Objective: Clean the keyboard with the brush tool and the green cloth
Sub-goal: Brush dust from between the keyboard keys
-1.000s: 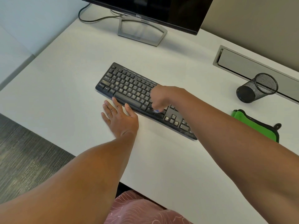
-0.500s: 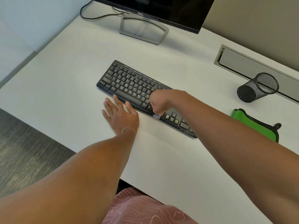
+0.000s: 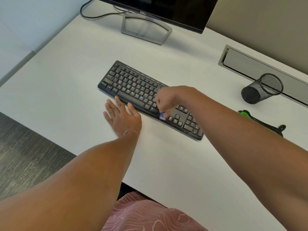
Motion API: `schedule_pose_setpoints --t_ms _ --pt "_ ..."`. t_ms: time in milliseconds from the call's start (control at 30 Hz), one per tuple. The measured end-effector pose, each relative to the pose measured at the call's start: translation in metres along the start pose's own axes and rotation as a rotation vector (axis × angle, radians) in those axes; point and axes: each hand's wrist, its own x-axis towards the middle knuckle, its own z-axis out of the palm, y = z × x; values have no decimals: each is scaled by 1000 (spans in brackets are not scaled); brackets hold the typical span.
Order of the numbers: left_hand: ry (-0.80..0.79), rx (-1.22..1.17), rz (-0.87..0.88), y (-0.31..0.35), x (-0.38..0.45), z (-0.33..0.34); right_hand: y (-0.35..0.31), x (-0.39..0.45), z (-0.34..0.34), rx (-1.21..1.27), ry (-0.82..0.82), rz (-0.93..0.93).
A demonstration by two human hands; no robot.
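Head view: right hand (image 3: 166, 100) pinches the small brush tool (image 3: 162, 116), its blue-white tip on the black keyboard's (image 3: 133, 87) near edge, just left of the arrow keys; keyboard runs far-left to near-right; left hand (image 3: 122, 116) lies flat, fingertips touching that edge; green cloth (image 3: 246, 114) waits right, nearer the right hand.

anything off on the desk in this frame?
Yes: the black mesh pen cup lies tipped on its side near the grey cable tray, its mouth facing up and right. The keyboard sits diagonal to the desk edge.
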Motion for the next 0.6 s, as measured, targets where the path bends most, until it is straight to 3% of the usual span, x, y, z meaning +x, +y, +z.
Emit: schedule_pose_setpoints --t_ms 100,200,267,400,533,600 --pt "-1 -7 -1 0 0 -1 5 -1 4 -22 101 -37" --pt "-4 -5 5 -1 0 0 16 -6 12 -130 -2 38" --pt "-8 -5 6 -1 0 0 24 -9 12 -53 -2 28" --pt "-6 -2 6 -1 0 -1 32 -8 10 100 231 -14" --pt "1 -1 9 -1 -1 -2 41 -13 17 8 84 106" --pt "3 -1 9 -1 0 -1 48 -16 10 43 116 123"
